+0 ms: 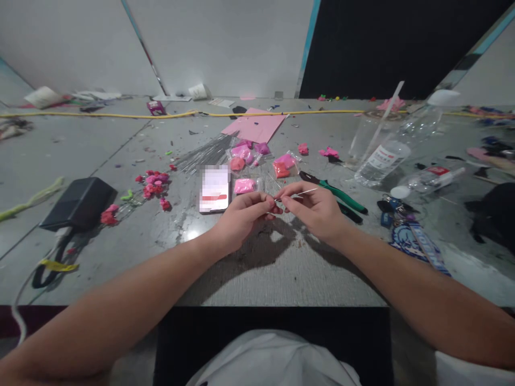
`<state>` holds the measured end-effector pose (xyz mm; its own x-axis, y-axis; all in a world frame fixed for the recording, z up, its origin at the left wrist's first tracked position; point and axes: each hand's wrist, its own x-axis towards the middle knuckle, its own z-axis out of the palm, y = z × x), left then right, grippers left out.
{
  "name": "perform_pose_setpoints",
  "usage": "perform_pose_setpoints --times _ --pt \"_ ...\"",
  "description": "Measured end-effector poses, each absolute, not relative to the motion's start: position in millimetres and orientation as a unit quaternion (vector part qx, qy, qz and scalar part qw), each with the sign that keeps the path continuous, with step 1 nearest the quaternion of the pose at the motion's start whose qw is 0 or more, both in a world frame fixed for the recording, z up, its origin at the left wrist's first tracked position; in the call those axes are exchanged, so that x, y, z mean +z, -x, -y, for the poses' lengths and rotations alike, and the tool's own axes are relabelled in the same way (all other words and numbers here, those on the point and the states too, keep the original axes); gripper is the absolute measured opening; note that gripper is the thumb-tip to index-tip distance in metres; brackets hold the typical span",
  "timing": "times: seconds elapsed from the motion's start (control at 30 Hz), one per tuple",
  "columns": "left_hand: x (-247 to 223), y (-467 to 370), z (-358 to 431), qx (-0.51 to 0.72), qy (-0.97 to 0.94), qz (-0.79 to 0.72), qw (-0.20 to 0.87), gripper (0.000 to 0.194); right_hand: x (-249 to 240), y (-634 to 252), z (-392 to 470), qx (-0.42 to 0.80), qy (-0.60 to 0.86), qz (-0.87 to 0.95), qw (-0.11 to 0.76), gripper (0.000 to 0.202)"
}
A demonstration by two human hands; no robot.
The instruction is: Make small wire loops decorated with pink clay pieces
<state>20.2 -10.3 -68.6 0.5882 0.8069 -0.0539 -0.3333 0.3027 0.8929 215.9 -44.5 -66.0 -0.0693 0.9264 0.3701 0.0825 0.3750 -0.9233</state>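
Note:
My left hand (244,215) and my right hand (317,212) meet above the table, fingertips almost touching. A thin pale wire (309,191) sticks out of my right hand, pinched between thumb and fingers. The thumb and forefinger of my left hand are closed at the wire's other end; whatever they pinch is too small and hidden to name. Close beyond my hands lie a bag of pink clay (244,186), a bag of orange-red clay (281,169) and green-handled pliers (341,195). Left of them is a phone (214,188) with a lit screen.
A bundle of wires (209,153) lies behind the phone, near a pink sheet (257,126). Small red-pink clay flowers on wires (155,185) and a black power adapter (78,202) are at left. Plastic bottles (382,161), a cup (368,136) and keychains (410,238) stand or lie at right.

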Motion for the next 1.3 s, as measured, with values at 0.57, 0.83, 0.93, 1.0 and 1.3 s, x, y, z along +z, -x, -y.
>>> perform_pose_setpoints --times 0.57,0.83,0.93,1.0,1.3 --pt "-69 -20 9 0.374 -0.472 -0.272 0.75 0.019 -58 -222 46 0.263 0.428 0.714 0.488 0.007" --pt "-69 -22 11 0.391 -0.483 -0.268 0.736 0.023 -63 -221 47 0.32 0.434 0.658 0.525 0.011" --pt "-69 -22 12 0.4 -0.478 -0.273 0.733 0.026 -62 -220 48 0.333 0.426 0.643 0.542 0.009" --pt "-68 -22 13 0.406 -0.478 -0.278 0.727 0.027 -61 -220 49 0.341 0.422 0.638 0.547 0.009" --pt "-67 -21 12 0.4 -0.486 -0.264 0.731 0.016 -62 -220 52 0.319 0.418 0.657 0.541 0.009"
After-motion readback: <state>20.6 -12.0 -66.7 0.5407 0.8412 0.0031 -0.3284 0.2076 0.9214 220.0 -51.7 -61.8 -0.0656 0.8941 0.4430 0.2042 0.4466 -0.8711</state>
